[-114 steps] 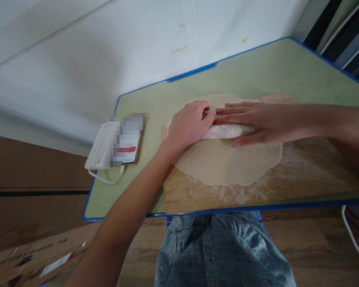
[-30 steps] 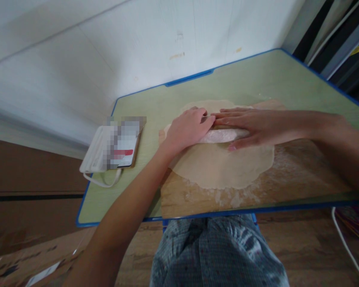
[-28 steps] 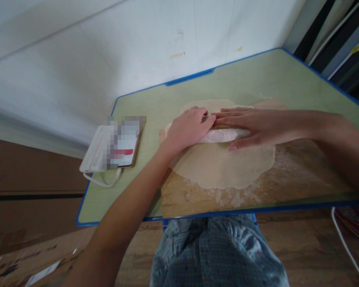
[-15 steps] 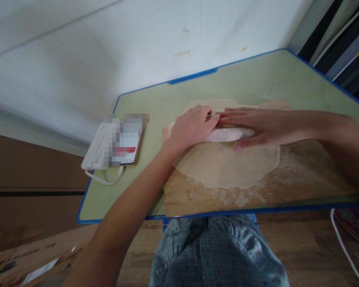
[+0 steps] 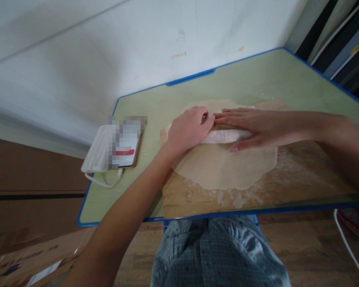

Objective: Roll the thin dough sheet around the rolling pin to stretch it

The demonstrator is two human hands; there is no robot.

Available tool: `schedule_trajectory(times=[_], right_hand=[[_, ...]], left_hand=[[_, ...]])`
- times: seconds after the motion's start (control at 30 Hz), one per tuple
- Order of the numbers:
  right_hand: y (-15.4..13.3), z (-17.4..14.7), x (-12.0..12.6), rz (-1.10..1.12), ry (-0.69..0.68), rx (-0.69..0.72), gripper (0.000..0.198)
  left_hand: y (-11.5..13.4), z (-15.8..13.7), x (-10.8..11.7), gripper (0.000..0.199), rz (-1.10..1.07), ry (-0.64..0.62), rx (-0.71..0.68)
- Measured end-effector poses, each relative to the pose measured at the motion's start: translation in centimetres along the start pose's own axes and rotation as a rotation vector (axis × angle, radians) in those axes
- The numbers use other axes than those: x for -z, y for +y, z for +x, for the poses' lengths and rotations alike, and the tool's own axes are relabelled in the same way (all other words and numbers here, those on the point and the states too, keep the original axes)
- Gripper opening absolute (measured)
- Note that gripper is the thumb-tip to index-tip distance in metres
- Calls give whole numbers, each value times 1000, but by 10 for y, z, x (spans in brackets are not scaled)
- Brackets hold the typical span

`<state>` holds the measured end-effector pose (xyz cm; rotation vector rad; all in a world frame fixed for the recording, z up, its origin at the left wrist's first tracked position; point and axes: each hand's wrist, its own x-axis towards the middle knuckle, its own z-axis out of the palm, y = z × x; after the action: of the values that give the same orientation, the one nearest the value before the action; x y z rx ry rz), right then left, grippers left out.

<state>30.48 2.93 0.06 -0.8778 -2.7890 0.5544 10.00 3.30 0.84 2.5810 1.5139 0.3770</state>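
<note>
A flour-whitened rolling pin [image 5: 224,136] lies crosswise on a wide, thin sheet of dough [image 5: 224,167]. Its left end is hidden under my left hand [image 5: 190,125], whose fingers are curled over it. My right hand [image 5: 248,123] grips the other end, with long straight fingers on the far side and the thumb on the near side, touching the dough. The fingertips of both hands meet above the pin's middle. Beneath the dough is a wooden board [image 5: 194,203] dusted with flour along the near edge.
The board rests on a pale green table [image 5: 245,75] with a blue rim. At the left, a phone [image 5: 127,147], partly blurred out, leans by a white box-like object [image 5: 97,149] with a white cable [image 5: 104,184]. A white wall stands behind; cardboard boxes [image 5: 32,255] are at lower left.
Both hands and the rolling pin appear slightly further left, but the whole view has shifted a little too. The hold on the pin looks the same.
</note>
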Motion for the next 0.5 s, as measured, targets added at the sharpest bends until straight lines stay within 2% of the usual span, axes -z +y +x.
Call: schedule_trajectory(times=[0.13,0.5], right_hand=[[3,1,-3,-17,6,37,75],[6,2,-1,5,7,63,73]], left_hand=[[3,-4,2,30,35,14,13],[-12,16,0,26,-145,-51,-25]])
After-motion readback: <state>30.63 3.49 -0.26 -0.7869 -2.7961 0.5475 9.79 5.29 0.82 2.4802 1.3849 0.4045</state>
